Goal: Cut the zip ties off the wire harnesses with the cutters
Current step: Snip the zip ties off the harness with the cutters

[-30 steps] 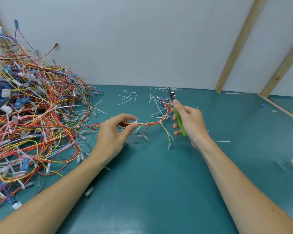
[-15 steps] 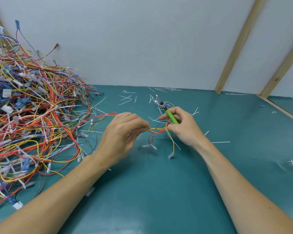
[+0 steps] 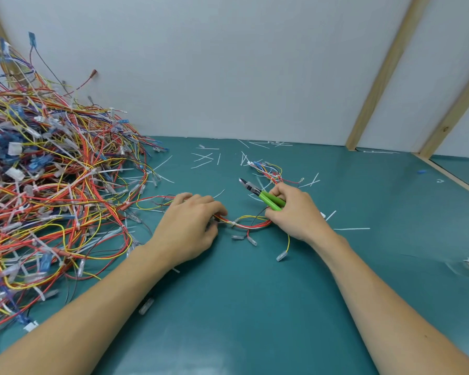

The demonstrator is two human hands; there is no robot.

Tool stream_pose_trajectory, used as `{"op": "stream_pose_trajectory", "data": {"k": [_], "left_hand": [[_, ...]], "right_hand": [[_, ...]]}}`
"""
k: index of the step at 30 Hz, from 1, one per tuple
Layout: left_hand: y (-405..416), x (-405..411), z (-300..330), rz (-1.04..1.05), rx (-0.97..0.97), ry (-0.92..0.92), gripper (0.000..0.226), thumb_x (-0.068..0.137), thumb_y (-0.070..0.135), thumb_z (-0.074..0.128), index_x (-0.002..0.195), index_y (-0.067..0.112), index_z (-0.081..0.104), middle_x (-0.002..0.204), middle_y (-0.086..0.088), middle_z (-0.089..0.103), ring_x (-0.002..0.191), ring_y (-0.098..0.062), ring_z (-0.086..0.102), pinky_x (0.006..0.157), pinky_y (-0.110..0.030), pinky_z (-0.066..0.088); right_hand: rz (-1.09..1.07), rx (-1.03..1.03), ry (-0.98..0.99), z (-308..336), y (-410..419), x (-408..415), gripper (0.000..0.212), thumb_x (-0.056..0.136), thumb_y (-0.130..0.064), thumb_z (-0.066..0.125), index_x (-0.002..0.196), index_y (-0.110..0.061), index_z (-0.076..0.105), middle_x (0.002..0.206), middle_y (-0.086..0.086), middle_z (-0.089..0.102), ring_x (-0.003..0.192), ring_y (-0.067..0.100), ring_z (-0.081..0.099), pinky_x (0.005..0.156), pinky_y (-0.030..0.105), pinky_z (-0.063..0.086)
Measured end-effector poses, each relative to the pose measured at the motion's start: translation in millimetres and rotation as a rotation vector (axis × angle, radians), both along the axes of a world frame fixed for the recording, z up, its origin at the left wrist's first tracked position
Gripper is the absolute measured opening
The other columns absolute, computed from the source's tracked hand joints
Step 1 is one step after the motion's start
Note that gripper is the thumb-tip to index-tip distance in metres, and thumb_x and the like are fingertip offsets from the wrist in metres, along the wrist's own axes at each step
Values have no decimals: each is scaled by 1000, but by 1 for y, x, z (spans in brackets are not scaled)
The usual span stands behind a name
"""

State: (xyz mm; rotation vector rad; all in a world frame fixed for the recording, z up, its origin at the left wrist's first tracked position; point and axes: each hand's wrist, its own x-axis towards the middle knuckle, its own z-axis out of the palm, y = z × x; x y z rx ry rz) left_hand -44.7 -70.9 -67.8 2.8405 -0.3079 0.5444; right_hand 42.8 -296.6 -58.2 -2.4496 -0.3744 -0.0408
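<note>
On the teal table (image 3: 255, 307), seen from the head camera, a wire harness (image 3: 251, 224) is stretched between both hands, probably to expose its white zip tie (image 3: 232, 223) for cutting. Left hand (image 3: 190, 226) has its grip closed around one end of the bundle. Right hand (image 3: 295, 212) pinches the other end while its grip also wraps the green-handled cutters (image 3: 260, 194), which point away, clear of the tie. Uncut harnesses form a pile (image 3: 44, 185) at the left.

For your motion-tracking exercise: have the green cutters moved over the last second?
Yes. The cutters in the right hand have tipped left and come nearer, away from the back wall, towards the harness that the left hand holds.
</note>
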Motion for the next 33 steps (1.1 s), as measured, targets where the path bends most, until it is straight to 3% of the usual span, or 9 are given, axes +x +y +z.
{"op": "stream_pose_trajectory", "data": {"k": [6, 8, 13, 18, 22, 26, 28, 31, 33], "left_hand": [[5, -1, 0, 125, 98, -38, 18, 87, 39, 61, 98, 27, 70, 106, 5, 57, 108, -23, 50, 106, -38, 32], [5, -2, 4, 145, 109, -97, 16, 88, 41, 65, 96, 28, 71, 108, 3, 54, 107, -25, 49, 96, -38, 35], [1, -6, 25, 137, -5, -523, 11, 94, 31, 69, 93, 22, 74, 76, 0, 52, 69, -27, 54, 65, -37, 34], [-2, -8, 28, 101, -71, -690, 14, 99, 24, 62, 109, 17, 68, 99, -2, 62, 94, -24, 57, 87, -38, 40], [13, -3, 24, 209, -130, -414, 49, 97, 21, 59, 144, 17, 46, 120, -5, 61, 108, -28, 55, 93, -43, 40], [20, -2, 19, 425, 74, -25, 79, 90, 18, 55, 160, 19, 19, 119, -7, 57, 114, -31, 50, 95, -44, 38], [17, -4, 26, 432, 65, -160, 75, 83, 10, 54, 155, 17, 34, 112, -10, 55, 107, -35, 51, 88, -44, 38], [4, -8, 34, 178, -55, -501, 47, 77, 8, 49, 120, 15, 65, 105, -6, 59, 99, -30, 53, 85, -41, 38], [-9, -11, 32, 10, -58, -529, 29, 85, 14, 53, 108, 16, 69, 105, 0, 63, 100, -25, 55, 94, -38, 38]], "right_hand": [[-56, -94, 14, -1, -5, 4, 16, 79, -29, 68, 91, -31, 57, 81, -12, 62, 93, 26, 57, 68, 34, 40], [-66, -94, -2, 0, -7, 5, 17, 78, -28, 67, 92, -31, 57, 83, -11, 63, 94, 26, 57, 67, 35, 39], [-60, -44, -14, 1, -10, 6, 18, 79, -24, 68, 91, -31, 57, 92, -12, 70, 95, 24, 59, 76, 39, 51], [-2, 190, -32, 1, -10, 5, 17, 82, -19, 73, 90, -26, 60, 80, -10, 72, 74, 15, 57, 70, 32, 46], [109, 335, 72, 14, -13, 4, 17, 83, -14, 81, 86, -19, 65, 81, 6, 75, 68, 15, 54, 72, 32, 43], [168, 373, 214, 25, -15, 2, 19, 80, -11, 85, 77, -23, 71, 82, 4, 79, 77, 17, 67, 90, 38, 49], [139, 395, 247, 27, -12, -1, 19, 77, -12, 87, 75, -24, 72, 87, 7, 79, 82, 20, 68, 96, 41, 49], [56, 401, 247, 26, -1, -7, 18, 74, -16, 89, 77, -19, 72, 86, 5, 79, 72, 16, 63, 80, 34, 49], [34, 389, 256, 26, 8, -13, 20, 72, -18, 90, 76, -20, 71, 86, 7, 77, 67, 15, 59, 70, 31, 49]]}}
